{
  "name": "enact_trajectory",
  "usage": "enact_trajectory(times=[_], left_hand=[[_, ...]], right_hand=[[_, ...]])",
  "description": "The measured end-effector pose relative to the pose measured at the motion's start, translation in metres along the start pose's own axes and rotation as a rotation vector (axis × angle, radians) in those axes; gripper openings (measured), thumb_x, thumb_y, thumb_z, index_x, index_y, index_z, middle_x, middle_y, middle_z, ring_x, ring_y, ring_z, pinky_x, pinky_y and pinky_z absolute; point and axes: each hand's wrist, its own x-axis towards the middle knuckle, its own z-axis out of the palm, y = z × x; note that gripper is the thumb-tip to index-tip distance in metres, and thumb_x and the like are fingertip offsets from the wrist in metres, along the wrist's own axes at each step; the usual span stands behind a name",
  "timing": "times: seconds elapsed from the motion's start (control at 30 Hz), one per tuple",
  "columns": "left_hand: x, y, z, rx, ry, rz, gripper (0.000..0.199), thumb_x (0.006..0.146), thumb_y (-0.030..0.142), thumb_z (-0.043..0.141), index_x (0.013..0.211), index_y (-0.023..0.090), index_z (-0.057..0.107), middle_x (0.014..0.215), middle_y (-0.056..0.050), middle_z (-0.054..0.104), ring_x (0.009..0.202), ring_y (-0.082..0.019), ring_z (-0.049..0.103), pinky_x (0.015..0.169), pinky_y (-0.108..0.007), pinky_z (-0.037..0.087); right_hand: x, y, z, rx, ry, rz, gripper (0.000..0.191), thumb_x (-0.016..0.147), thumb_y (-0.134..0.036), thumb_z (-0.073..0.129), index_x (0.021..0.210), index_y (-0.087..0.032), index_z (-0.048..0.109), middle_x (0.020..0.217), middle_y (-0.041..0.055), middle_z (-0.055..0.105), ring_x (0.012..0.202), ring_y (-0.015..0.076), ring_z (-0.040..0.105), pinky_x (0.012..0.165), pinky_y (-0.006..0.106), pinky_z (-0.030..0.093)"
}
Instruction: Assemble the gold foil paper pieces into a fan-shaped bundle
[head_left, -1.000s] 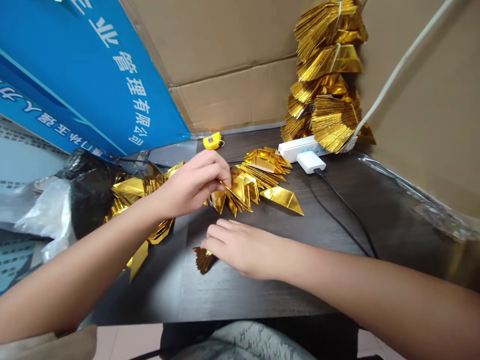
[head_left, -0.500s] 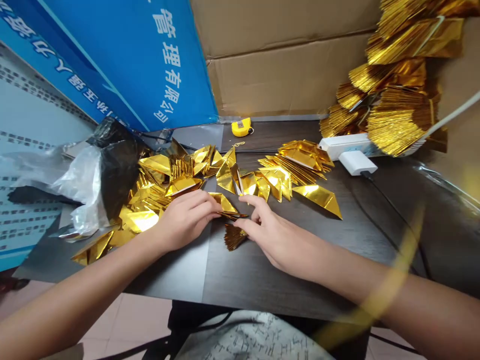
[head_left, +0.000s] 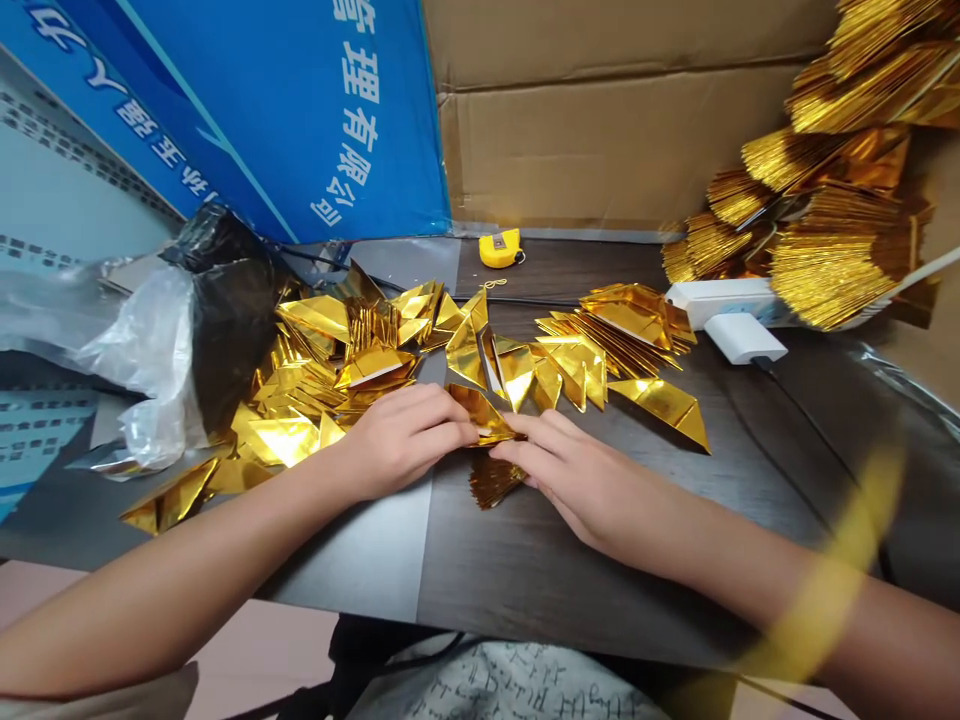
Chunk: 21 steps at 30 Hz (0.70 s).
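In the head view, a folded gold foil piece point(head_left: 480, 412) sits near the middle of the scene, between the two hands, above the worktop point(head_left: 517, 580). The left hand point(head_left: 411, 432) has its fingers closed on the piece's left end; the right hand point(head_left: 570, 465) pinches the right tip. Just below, a small pleated fan point(head_left: 495, 483) lies against the right fingers; whether they grip it, I cannot tell. The piece looks very light, springy along its creases and soft across its flat faces, probably slick. It would likely crumple or tear under a hard squeeze, so the layered, pointed ends seem the best hold, with light pressure.
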Motion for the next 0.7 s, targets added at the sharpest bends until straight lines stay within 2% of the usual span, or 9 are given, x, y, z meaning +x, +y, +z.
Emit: enact_trajectory(times=[0.1, 0.3, 0.5, 0.57, 0.7], left_hand=[[-0.0011, -0.0018, -0.0004, -0.009, -0.038, -0.010, 0.008, 0.097, 0.012, 0.056, 0.101, 0.015, 0.062, 0.091, -0.005, 0.070, 0.087, -0.016, 0.063, 0.077, -0.029, 0.054], [-0.0012, -0.0016, -0.0014, -0.021, -0.055, -0.037, 0.014, 0.100, 0.013, 0.049, 0.101, 0.015, 0.063, 0.090, -0.007, 0.067, 0.086, -0.015, 0.060, 0.075, -0.027, 0.052], [-0.0040, -0.0020, 0.0002, -0.007, -0.036, -0.060, 0.015, 0.099, 0.010, 0.049, 0.102, 0.014, 0.063, 0.092, -0.007, 0.065, 0.085, -0.015, 0.058, 0.074, -0.027, 0.051], [-0.0046, -0.0035, 0.0010, -0.020, -0.013, -0.037, 0.016, 0.099, 0.010, 0.047, 0.103, 0.014, 0.062, 0.094, -0.008, 0.067, 0.087, -0.016, 0.059, 0.076, -0.028, 0.052], [-0.0055, -0.0061, 0.0023, -0.059, -0.006, -0.030, 0.014, 0.099, 0.012, 0.049, 0.103, 0.015, 0.062, 0.095, -0.008, 0.070, 0.090, -0.016, 0.061, 0.080, -0.029, 0.054]], right_hand=[[-0.0006, 0.0014, 0.0020, 0.035, 0.006, 0.014, 0.048, 0.091, 0.004, 0.041, 0.132, -0.016, 0.055, 0.153, 0.0191, 0.045, 0.129, 0.0265, 0.055, 0.105, 0.048, 0.053], [0.0008, 0.0040, 0.0035, 0.034, 0.009, -0.022, 0.054, 0.085, 0.008, 0.041, 0.133, -0.016, 0.054, 0.151, 0.0139, 0.049, 0.136, 0.0267, 0.047, 0.114, 0.050, 0.045], [0.0007, 0.0045, 0.0033, 0.061, 0.007, -0.024, 0.055, 0.087, 0.007, 0.042, 0.136, -0.016, 0.051, 0.147, 0.0136, 0.051, 0.132, 0.0252, 0.048, 0.110, 0.046, 0.049], [0.0001, 0.0055, 0.0039, 0.072, 0.006, -0.024, 0.059, 0.087, 0.007, 0.042, 0.141, -0.017, 0.048, 0.147, 0.0135, 0.051, 0.133, 0.0252, 0.047, 0.111, 0.047, 0.048], [0.0005, 0.0070, 0.0043, 0.146, -0.012, 0.007, 0.073, 0.086, 0.008, 0.042, 0.154, -0.017, 0.033, 0.142, 0.0123, 0.056, 0.127, 0.0230, 0.050, 0.108, 0.044, 0.050]])
